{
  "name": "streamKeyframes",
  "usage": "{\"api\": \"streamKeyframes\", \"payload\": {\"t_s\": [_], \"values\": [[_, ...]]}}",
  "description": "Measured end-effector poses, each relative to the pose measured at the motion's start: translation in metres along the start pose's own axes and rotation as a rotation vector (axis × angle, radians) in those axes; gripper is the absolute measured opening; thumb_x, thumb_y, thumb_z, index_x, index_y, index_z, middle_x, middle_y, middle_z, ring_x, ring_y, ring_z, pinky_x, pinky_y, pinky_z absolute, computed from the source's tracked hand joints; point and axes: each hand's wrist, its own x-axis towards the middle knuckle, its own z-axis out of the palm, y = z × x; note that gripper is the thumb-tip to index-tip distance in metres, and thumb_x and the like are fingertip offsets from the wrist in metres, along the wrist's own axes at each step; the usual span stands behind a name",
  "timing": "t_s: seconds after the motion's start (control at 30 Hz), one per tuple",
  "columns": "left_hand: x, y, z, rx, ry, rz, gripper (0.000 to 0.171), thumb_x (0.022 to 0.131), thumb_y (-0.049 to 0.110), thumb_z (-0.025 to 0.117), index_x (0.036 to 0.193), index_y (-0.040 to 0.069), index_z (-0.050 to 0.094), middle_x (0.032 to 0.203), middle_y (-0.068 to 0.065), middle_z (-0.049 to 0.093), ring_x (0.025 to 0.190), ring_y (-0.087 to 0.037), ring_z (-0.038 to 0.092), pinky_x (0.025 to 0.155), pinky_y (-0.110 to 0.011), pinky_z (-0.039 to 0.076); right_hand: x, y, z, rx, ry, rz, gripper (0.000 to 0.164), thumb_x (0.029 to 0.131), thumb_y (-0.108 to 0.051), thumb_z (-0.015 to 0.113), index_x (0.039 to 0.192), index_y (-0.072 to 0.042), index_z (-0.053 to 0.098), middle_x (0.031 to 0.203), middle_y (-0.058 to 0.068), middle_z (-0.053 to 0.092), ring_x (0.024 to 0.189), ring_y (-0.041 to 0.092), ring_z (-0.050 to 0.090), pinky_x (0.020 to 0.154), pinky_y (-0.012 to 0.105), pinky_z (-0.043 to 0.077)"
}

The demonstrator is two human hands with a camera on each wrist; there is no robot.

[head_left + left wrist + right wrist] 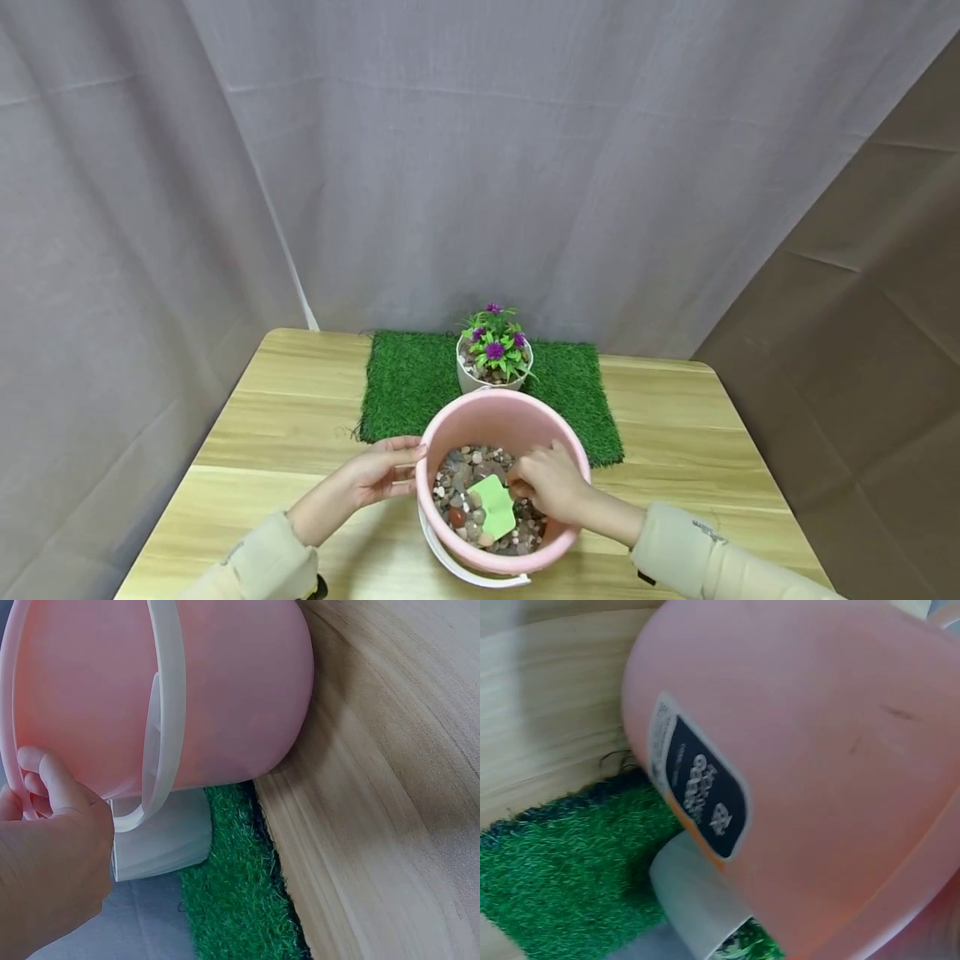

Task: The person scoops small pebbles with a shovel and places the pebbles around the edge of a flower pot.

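Note:
In the head view a pink bucket [501, 400] stands on the table with pebbles [480, 457] across its bottom. A light green flat piece [495, 507] lies among the pebbles. My left hand [375, 472] holds the bucket's left rim; in the left wrist view its fingers [52, 780] bend over that rim. Inside the bucket is my right hand [551, 483], back upward, fingers bent down at the green piece's right edge. The fingertips are hidden, and I cannot tell what they hold. In the right wrist view the bucket's wall [832, 750] hides this hand.
Behind the bucket, a white pot [468, 381] with purple flowers [495, 350] and green leaves stands on a green turf mat [412, 375]. The bucket's white handle [457, 567] hangs down at the front. A wooden table [300, 400] lies beneath, with grey cloth [480, 167] behind.

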Motion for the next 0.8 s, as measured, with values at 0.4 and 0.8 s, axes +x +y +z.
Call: {"api": "streamKeyframes", "payload": {"t_s": [0.4, 0.8], "values": [[-0.001, -0.001, 0.001, -0.007, -0.019, -0.001, 0.028, 0.090, 0.018, 0.064, 0.113, 0.006, 0.055, 0.091, 0.001, 0.065, 0.081, -0.008, 0.063, 0.076, -0.019, 0.059, 0.004, 0.023, -0.025, 0.167, -0.073, 0.025, 0.014, 0.077, -0.018, 0.073, 0.090, -0.019, 0.074, 0.084, -0.009, 0.073, 0.080, 0.005, 0.065, 0.079, 0.037, 0.050], [-0.001, 0.001, 0.001, 0.002, -0.004, 0.003, 0.022, 0.091, 0.018, 0.062, 0.111, 0.008, 0.056, 0.089, 0.002, 0.065, 0.081, -0.008, 0.064, 0.077, -0.020, 0.060, 0.011, 0.036, -0.032, 0.359, -0.093, 0.084, 0.015, 0.082, -0.014, 0.069, 0.096, -0.012, 0.074, 0.091, -0.002, 0.074, 0.086, 0.013, 0.069, 0.082, 0.034, 0.058]]}}
